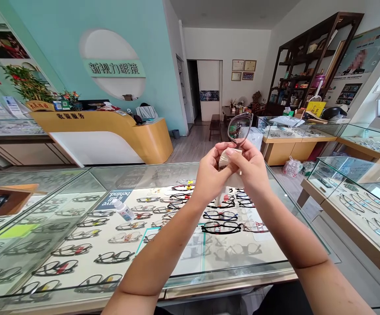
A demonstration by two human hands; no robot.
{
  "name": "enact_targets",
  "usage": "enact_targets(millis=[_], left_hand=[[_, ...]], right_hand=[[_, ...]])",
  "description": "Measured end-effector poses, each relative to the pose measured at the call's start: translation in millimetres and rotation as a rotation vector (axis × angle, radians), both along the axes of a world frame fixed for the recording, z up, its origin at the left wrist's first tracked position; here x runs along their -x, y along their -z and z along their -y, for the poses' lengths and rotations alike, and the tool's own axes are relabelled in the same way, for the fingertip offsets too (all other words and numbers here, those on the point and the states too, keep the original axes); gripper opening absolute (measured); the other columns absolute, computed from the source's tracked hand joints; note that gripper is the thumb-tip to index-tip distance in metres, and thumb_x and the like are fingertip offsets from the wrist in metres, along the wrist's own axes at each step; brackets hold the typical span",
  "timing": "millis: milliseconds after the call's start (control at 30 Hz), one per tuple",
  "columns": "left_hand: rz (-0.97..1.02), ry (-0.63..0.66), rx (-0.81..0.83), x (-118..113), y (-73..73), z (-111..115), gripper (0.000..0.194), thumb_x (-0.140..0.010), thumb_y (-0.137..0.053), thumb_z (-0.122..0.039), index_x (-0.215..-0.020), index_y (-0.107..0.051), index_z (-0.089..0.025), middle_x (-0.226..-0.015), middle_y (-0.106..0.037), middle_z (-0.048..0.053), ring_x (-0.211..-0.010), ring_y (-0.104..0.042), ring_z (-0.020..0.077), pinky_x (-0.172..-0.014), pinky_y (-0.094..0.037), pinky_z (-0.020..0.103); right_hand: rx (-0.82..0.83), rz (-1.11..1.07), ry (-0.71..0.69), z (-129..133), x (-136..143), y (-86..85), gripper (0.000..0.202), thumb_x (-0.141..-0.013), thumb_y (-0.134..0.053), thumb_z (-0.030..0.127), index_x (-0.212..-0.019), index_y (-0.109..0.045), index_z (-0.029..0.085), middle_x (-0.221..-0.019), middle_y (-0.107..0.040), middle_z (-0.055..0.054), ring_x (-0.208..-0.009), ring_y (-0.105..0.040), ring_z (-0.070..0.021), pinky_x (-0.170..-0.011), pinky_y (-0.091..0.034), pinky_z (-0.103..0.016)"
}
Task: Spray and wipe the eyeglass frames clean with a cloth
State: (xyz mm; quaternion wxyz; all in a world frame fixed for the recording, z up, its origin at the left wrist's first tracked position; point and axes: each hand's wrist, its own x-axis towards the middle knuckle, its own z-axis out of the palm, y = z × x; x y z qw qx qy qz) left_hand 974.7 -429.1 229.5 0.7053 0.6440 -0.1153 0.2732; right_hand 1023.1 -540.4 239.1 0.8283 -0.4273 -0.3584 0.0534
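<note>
Dark-framed glasses are held up above the glass display case, one lens rising over my fingertips. My left hand is closed on a pale cloth with dark printing, on the near side of the glasses. My right hand grips the lower part of the frame, its thumb pressed on the cloth. The cloth hangs down between both hands. A small white bottle with a printed label stands on the glass to the left.
Rows of glasses lie inside the case beneath my forearms. A wooden tray sits at the left. Another glass case stands at the right, and a curved counter behind.
</note>
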Motion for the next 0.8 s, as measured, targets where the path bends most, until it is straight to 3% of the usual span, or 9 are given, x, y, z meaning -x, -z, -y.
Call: enact_targets(millis=[133,233,433,533,600,800], left_hand=[[-0.035,0.106,0.017,-1.5,0.1,-3.3,0.070,-0.077,-0.102,-0.049,-0.134,-0.075,-0.019,-0.118,-0.083,0.008,-0.105,-0.076,0.0226,-0.089,-0.061,0.029],[-0.074,0.134,0.029,-1.3,-0.3,-4.4,0.064,-0.079,-0.100,-0.056,-0.124,-0.075,-0.018,-0.108,-0.083,0.007,-0.092,-0.076,0.0197,-0.080,-0.060,0.027],[-0.071,0.009,0.047,-0.7,2.6,3.7,0.058,-0.083,-0.094,-0.066,-0.103,-0.065,-0.021,-0.086,-0.076,0.001,-0.070,-0.066,0.0147,-0.063,-0.051,0.025],[-0.042,-0.033,-0.053,-1.0,2.0,-0.7,0.055,-0.084,-0.094,-0.063,-0.092,-0.060,-0.021,-0.084,-0.071,0.001,-0.073,-0.063,0.0140,-0.065,-0.047,0.024],[-0.042,0.009,-0.139,-0.1,-0.8,-10.2,0.052,-0.085,-0.095,-0.059,-0.093,-0.060,-0.020,-0.088,-0.071,0.001,-0.078,-0.063,0.0143,-0.069,-0.048,0.024],[-0.075,0.177,-0.278,5.2,-10.7,-35.1,0.053,-0.085,-0.098,-0.049,-0.120,-0.070,-0.020,-0.130,-0.076,0.010,-0.115,-0.072,0.0226,-0.093,-0.056,0.029]], right_hand=[[-0.015,-0.022,0.002,3.8,-4.8,-3.0,0.034,-0.089,-0.093,0.047,-0.101,-0.068,0.026,-0.111,-0.086,-0.004,-0.086,-0.076,-0.0169,-0.082,-0.065,-0.031],[-0.057,-0.050,0.008,6.2,-10.0,-3.4,0.039,-0.088,-0.094,0.050,-0.103,-0.066,0.028,-0.107,-0.085,-0.002,-0.090,-0.078,-0.0190,-0.083,-0.067,-0.033],[-0.111,-0.034,0.109,11.3,-17.0,-5.2,0.034,-0.093,-0.090,0.047,-0.104,-0.064,0.029,-0.106,-0.082,-0.001,-0.110,-0.078,-0.0199,-0.094,-0.064,-0.032],[-0.120,-0.026,0.154,15.8,-19.3,-8.3,0.035,-0.092,-0.091,0.047,-0.103,-0.063,0.029,-0.104,-0.081,-0.001,-0.113,-0.078,-0.0215,-0.099,-0.063,-0.035],[-0.108,-0.018,0.142,18.2,-20.5,-9.8,0.037,-0.090,-0.092,0.048,-0.103,-0.063,0.029,-0.103,-0.081,-0.001,-0.114,-0.078,-0.0220,-0.101,-0.063,-0.035],[-0.007,-0.027,-0.010,14.9,-18.3,-8.5,0.045,-0.084,-0.098,0.054,-0.101,-0.065,0.028,-0.097,-0.081,-0.001,-0.115,-0.080,-0.0259,-0.098,-0.068,-0.040]])
